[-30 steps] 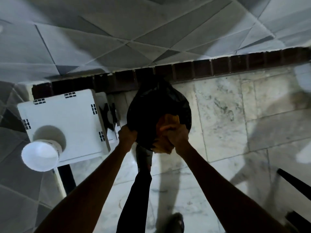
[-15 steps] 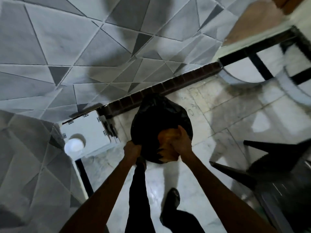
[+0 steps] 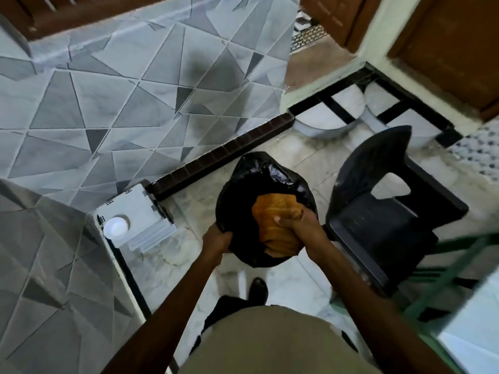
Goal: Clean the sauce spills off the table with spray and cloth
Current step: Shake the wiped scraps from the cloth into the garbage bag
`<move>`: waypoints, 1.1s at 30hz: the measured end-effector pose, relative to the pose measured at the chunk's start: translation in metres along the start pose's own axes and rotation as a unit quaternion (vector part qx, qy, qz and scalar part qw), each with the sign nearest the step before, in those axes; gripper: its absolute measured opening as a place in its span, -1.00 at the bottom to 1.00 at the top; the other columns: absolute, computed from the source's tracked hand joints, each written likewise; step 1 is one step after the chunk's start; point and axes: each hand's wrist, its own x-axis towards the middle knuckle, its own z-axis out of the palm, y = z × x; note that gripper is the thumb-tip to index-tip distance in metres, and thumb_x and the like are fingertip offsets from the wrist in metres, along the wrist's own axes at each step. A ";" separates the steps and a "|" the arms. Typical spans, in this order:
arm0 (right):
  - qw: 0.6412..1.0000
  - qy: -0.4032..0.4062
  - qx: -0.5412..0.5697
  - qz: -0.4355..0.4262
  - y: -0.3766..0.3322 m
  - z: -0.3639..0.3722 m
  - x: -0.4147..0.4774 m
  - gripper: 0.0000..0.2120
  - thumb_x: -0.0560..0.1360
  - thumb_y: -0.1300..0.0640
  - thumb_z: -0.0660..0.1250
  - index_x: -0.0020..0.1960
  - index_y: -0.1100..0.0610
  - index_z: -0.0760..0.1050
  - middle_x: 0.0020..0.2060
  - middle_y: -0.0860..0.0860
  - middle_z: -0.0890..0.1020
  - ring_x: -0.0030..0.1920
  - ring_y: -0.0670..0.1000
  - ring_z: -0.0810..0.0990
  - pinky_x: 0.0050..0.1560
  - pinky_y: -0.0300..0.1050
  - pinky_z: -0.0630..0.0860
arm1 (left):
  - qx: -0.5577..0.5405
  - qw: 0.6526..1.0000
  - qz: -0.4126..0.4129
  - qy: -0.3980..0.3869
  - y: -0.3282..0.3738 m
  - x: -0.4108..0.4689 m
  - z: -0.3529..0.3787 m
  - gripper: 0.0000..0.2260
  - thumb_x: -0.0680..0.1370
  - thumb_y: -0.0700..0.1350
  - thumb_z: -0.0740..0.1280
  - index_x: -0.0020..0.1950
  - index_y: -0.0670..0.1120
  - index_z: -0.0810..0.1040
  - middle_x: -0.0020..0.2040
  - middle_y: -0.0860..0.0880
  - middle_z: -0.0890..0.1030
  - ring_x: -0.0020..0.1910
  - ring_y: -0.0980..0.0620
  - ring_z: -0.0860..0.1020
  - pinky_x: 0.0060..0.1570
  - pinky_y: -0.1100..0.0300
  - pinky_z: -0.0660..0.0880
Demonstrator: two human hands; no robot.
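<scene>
Right hand (image 3: 298, 225) clutching orange cloth (image 3: 275, 225), left hand (image 3: 218, 240) gripping black bag (image 3: 259, 182)

I'm gripping the black bag's (image 3: 259, 184) rim with my left hand (image 3: 217, 240) while my right hand (image 3: 297, 225) is clutching the orange cloth (image 3: 275, 211) over its mouth. A black chair (image 3: 383, 206) is standing at three o'clock.

Dim indoor light, soft wall shadows, blurred warped edges

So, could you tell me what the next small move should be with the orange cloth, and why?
Probably open the right hand and let the orange cloth drop into the black bag. The cloth is bunched in that hand right over the bag's mouth, and the left hand grips the rim, holding it open.
</scene>
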 end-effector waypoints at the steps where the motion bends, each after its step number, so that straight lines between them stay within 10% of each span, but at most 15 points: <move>1: 1.000 0.016 0.022 -0.005 0.009 -0.010 -0.017 -0.56 0.41 0.27 0.55 0.25 0.13 0.54 0.07 0.10 0.70 0.09 0.14 0.67 0.13 0.06 0.62 | 0.006 1.000 0.011 -0.006 -0.005 -0.016 0.007 -0.64 0.54 -0.11 0.38 0.33 -0.09 0.50 0.07 -0.08 0.55 -0.19 0.06 0.54 -0.52 0.40 0.45; 9: 0.983 0.136 0.122 0.005 0.108 -0.082 -0.121 -0.61 0.46 0.28 0.50 0.25 0.11 0.53 0.08 0.10 0.70 0.08 0.12 0.67 0.13 0.06 0.62 | 0.057 0.993 0.022 -0.098 -0.059 -0.109 0.070 -0.54 0.33 0.05 0.38 0.21 0.01 0.51 0.10 -0.15 0.60 0.05 -0.21 0.60 0.04 -0.12 0.62; 17: 0.974 0.135 0.178 0.047 0.207 -0.159 -0.217 -0.62 0.43 0.38 0.48 0.23 0.28 0.56 0.06 0.27 0.68 -0.03 0.21 0.69 -0.15 0.05 0.66 | 0.047 0.984 -0.006 -0.173 -0.140 -0.173 0.133 -0.53 0.42 -0.20 0.39 0.33 -0.07 0.49 0.10 -0.13 0.59 0.00 -0.15 0.60 -0.16 0.02 0.63; 22: 0.963 0.142 0.228 0.036 0.252 -0.205 -0.262 -0.51 0.40 0.37 0.48 0.30 0.20 0.52 0.17 0.31 0.64 0.12 0.28 0.67 0.08 0.21 0.63 | 0.050 0.976 -0.052 -0.204 -0.189 -0.210 0.168 -0.47 0.36 -0.08 0.48 0.32 -0.10 0.52 0.12 -0.19 0.61 0.01 -0.19 0.63 -0.29 0.07 0.64; 33: 0.955 0.206 0.205 -0.051 0.292 -0.357 -0.312 -0.45 0.49 0.36 0.40 0.32 -0.16 0.46 0.17 0.05 0.67 0.21 0.17 0.63 0.23 0.24 0.57 | 0.169 0.973 -0.032 -0.156 -0.257 -0.276 0.282 -0.46 0.22 0.12 0.44 0.17 0.02 0.52 0.05 -0.16 0.62 0.02 -0.20 0.61 0.03 -0.12 0.62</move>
